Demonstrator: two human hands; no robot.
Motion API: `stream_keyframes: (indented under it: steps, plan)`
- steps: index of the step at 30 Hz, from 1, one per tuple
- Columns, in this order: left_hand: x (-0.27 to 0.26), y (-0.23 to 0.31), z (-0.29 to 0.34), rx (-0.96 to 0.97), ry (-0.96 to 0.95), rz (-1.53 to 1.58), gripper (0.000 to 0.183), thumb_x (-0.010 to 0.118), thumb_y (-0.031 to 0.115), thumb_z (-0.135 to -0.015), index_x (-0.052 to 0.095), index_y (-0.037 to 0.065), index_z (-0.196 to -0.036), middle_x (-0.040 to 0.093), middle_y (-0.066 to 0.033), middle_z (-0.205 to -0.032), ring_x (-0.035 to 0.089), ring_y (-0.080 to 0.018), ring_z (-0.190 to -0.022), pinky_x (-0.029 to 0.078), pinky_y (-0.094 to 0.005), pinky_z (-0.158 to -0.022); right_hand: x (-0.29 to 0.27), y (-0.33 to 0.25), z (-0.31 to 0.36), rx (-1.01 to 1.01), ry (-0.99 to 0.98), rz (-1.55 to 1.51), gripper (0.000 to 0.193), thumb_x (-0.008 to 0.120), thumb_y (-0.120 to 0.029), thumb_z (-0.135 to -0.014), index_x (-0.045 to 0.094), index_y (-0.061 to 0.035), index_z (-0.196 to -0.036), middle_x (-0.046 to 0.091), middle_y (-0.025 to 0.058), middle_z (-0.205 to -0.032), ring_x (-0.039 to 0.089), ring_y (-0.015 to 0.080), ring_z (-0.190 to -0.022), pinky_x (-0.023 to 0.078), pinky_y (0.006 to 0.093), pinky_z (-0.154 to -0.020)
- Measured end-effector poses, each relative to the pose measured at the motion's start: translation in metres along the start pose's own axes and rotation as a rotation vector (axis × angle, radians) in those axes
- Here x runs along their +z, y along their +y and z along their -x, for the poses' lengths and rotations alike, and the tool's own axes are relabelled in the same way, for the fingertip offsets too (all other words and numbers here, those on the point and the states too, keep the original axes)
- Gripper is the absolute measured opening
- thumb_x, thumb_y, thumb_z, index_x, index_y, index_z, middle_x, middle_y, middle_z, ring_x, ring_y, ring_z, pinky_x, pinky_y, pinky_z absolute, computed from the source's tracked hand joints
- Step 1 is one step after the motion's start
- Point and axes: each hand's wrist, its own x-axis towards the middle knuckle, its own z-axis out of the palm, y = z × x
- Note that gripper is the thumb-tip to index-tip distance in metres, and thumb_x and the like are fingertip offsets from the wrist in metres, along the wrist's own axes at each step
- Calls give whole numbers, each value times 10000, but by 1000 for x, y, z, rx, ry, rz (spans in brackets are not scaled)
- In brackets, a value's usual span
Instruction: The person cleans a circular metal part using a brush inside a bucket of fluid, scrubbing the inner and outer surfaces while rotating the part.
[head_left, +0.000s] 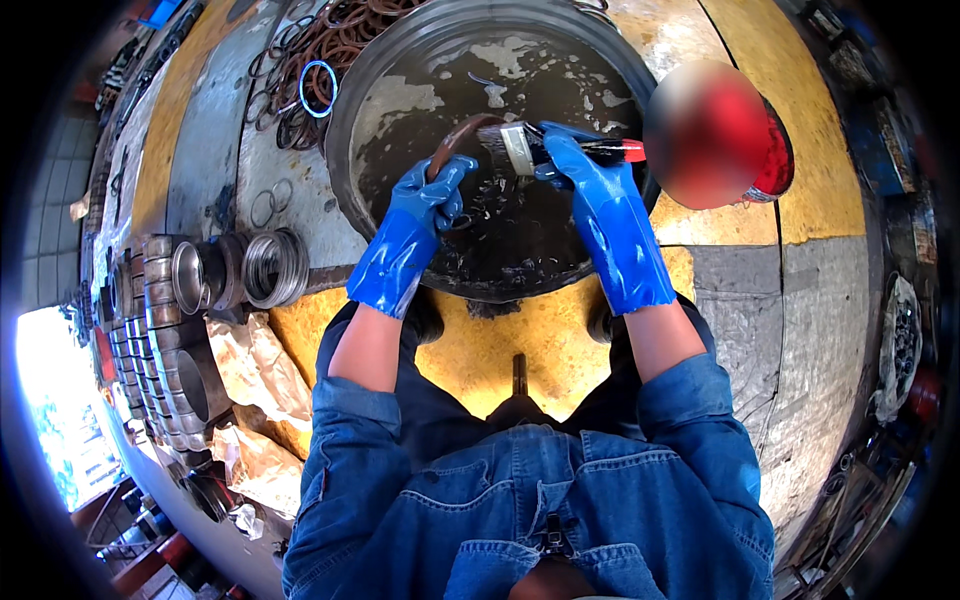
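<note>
1. Hand, left (425, 195), in a glossy blue rubber glove with smooth flared cuff; fingers clamped on a reddish-brown ring (458, 140), visible as a wet-looking arc above the basin.
2. Hand, right (580, 165), gloved alike; fingers clamped on a dark-handled flat brush (518, 150) with pale ferrule and red tip.
3. Dark bristles overlapping the ring's far end in view; contact impossible to tell.
4. Below both hands, a wide, round, thick-rimmed dark basin (343, 150), holding murky liquid (540, 220) with pale, patchy foam.
5. Left of basin, a tangled heap of thin brown rings (360, 35); at its near edge, a bright blue ring (318, 88).
6. Nearer, a stack of silvery metal rings (275, 268) and crumpled brown paper (255, 360).
7. At right, a round red container (775, 160), partly blurred.
</note>
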Motion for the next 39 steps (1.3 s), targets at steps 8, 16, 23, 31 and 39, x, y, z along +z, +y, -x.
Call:
stream_keyframes:
  steps: [8,16,23,31,39]
  plan:
    - [14,-2,-1,-124,-129,-474,220,716,205,-942,661,112,-1134,657,-12,-758,597,-105,-575,442,-246,-505,7,6,-5,-28,-110,204,223,735,-161,-891,758,-13,-1057,758,90,-942,710,154,-869,586,298,-787]
    - [4,20,18,-54,-140,-384,192,715,254,-957,711,118,-1093,622,26,-721,565,-73,-568,405,-232,-506,-16,-8,3,20,167,124,296,623,-245,-982,686,-88,-1225,721,120,-1017,671,202,-897,531,300,-803]
    - [1,3,8,59,-46,-45,236,699,187,-953,708,63,-1153,551,29,-624,472,-61,-498,318,-224,-451,-47,51,-10,180,176,155,302,724,-223,-881,730,25,-1053,733,77,-940,670,160,-804,523,313,-712]
    - [-33,-17,-10,-155,-46,376,402,602,218,-986,599,23,-1338,461,15,-596,351,-106,-406,265,-271,-402,9,22,-17,-37,-34,172,285,714,-159,-913,719,4,-1148,742,98,-1040,683,170,-945,550,318,-853]
    - [5,-9,3,-154,-64,228,307,663,187,-973,664,39,-1242,541,4,-606,427,-92,-426,327,-227,-407,12,40,-23,-188,27,254,252,706,-133,-948,717,-35,-1180,741,96,-1096,692,175,-1009,547,320,-916]
